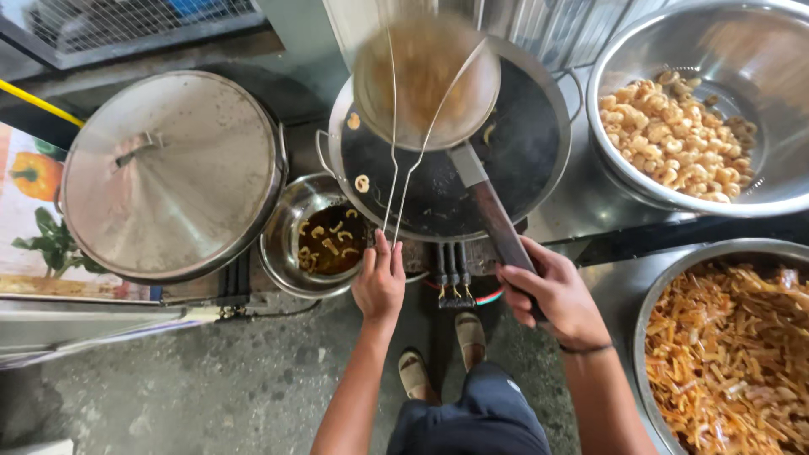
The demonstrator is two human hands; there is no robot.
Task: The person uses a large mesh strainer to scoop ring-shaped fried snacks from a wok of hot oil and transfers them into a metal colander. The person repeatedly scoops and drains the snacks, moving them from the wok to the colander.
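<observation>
Skimmer basket (pixel 425 80) hung at upper centre over the wok (pixel 522 143), its long axis running down-right. Right hand (pixel 552 291) was clenched round its handle (pixel 497 223); left hand (pixel 379 282) pinched the wire handle (pixel 404 168), equally near.

Bright even daylight, glare on steel bowl (pixel 640 181), motion-blurred strainer (pixel 425 80), fisheye edges

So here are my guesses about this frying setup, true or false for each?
1. The right hand grips the dark handle of a skimmer held over the wok. True.
2. The left hand holds a knife. False: it holds thin wire handles.
3. The big pot on the left is uncovered. False: a metal lid covers it.
4. The small bowl holds dark liquid with floating pieces. True.
5. The colander is empty. False: it holds pale curled snacks.
</observation>
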